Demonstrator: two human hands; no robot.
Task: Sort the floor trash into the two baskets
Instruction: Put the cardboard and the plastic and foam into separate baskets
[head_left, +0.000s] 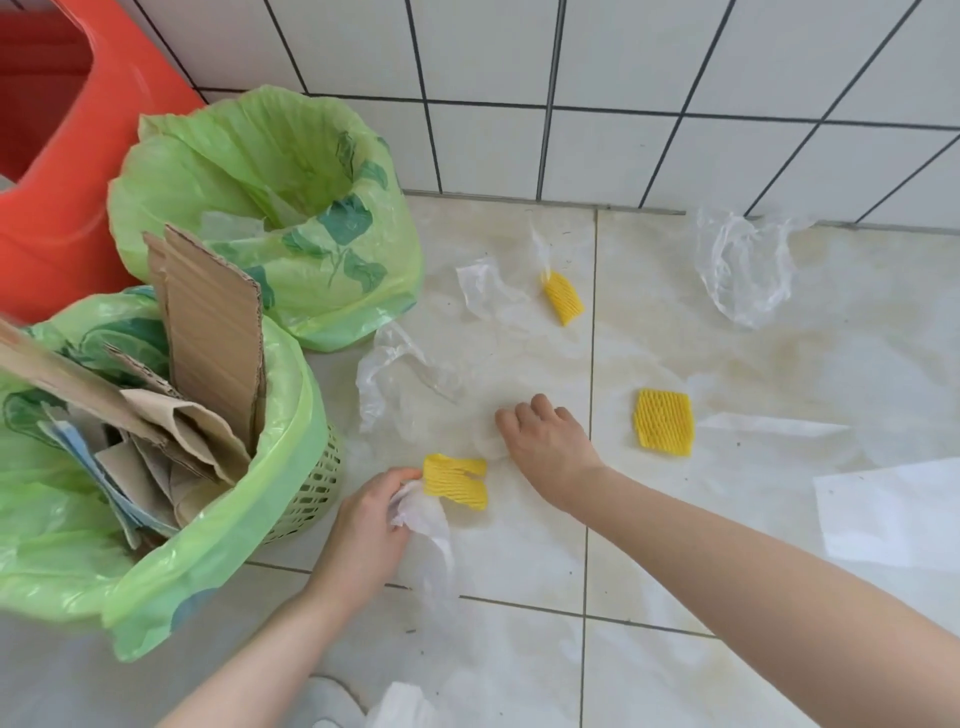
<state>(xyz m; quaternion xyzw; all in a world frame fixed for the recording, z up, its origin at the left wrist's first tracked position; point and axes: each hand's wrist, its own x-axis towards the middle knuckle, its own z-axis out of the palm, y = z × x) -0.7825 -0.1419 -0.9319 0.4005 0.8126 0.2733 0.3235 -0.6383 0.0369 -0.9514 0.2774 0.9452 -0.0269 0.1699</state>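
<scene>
The left hand (363, 525) pinches a crumpled clear plastic bag (423, 519) and a yellow foam net sleeve (456, 480) together, low over the pale tiled floor (519, 571). The right hand (545, 441) reaches down with curled fingers onto a thin clear plastic sheet (415, 384) on the floor; I cannot tell if it grips it. The near green-lined basket (311, 483) holds brown cardboard pieces (213, 332). The far green-lined basket (270, 208) stands behind it. Two more yellow foam nets (664, 422) (562, 297) lie apart on the floor.
</scene>
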